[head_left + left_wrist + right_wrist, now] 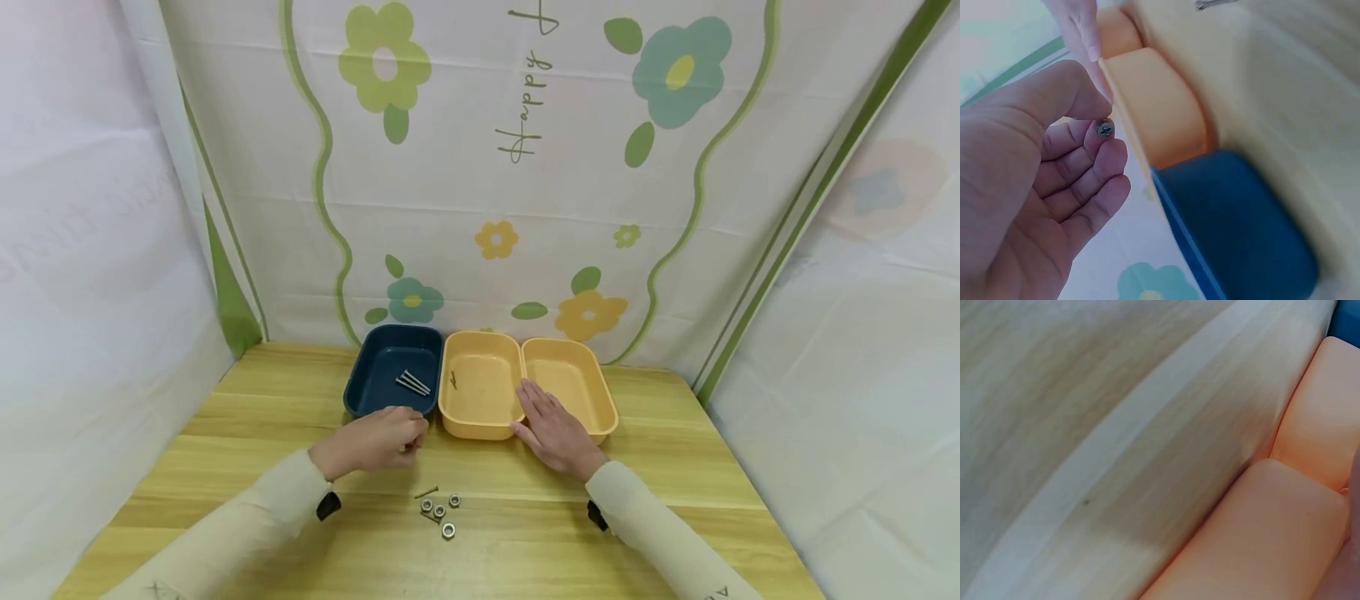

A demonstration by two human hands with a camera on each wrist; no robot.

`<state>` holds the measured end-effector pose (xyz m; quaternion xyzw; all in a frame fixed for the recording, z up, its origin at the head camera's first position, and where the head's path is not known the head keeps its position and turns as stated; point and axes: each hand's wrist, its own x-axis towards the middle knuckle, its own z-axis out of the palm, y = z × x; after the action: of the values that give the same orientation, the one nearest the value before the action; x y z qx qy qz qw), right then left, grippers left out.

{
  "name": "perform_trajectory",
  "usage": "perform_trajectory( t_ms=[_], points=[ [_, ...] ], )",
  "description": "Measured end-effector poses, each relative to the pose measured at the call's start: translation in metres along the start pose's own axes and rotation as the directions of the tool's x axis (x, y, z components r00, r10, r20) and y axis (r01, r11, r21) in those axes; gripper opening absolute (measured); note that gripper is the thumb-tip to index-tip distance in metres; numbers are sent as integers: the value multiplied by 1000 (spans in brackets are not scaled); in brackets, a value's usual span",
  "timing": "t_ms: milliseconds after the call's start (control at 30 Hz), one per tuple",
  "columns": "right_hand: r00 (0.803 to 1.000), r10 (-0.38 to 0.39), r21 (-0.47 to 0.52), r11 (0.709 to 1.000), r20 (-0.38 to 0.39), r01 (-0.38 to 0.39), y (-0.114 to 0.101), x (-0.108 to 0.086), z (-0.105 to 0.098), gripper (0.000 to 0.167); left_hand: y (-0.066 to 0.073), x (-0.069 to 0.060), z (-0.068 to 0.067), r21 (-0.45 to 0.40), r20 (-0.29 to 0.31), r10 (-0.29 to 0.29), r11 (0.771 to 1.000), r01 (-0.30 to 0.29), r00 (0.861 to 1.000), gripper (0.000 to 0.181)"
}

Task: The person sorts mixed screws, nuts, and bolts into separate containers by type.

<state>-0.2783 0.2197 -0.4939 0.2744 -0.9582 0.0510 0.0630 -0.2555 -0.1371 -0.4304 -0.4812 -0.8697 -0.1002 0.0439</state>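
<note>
In the left wrist view the left hand (1041,156) pinches a screw (1105,129) between thumb and index finger, its cross-slotted head showing. The head view places the left hand (382,437) at the front edge of the blue tray (360,379), where several long screws (412,382) lie. The right hand (557,432) rests with extended fingers on the adjoining rims of the middle yellow tray (480,431) and the right yellow tray (606,392). Small screws (453,380) lie in the middle tray.
Several nuts (448,531) and small screws (427,492) lie on the wooden table (525,542) in front of the trays, between the forearms. A patterned cloth (450,167) hangs behind the trays, and more cloth stands at both sides.
</note>
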Motion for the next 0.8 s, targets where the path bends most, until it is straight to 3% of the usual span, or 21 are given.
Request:
perform_trajectory(
  t_ms=[267,567,800],
  points=[
    [1000,4,1,1000,20,-4,1,0,1,73,-5,21,-10,54,-63,30,998,-27,998,34],
    [999,15,-7,1000,35,-15,3,0,0,73,-4,45,-25,71,-78,36,997,-30,996,22],
    [999,10,-7,1000,37,-10,2,0,0,73,-11,64,-26,96,-109,53,995,-43,993,18]
  ],
)
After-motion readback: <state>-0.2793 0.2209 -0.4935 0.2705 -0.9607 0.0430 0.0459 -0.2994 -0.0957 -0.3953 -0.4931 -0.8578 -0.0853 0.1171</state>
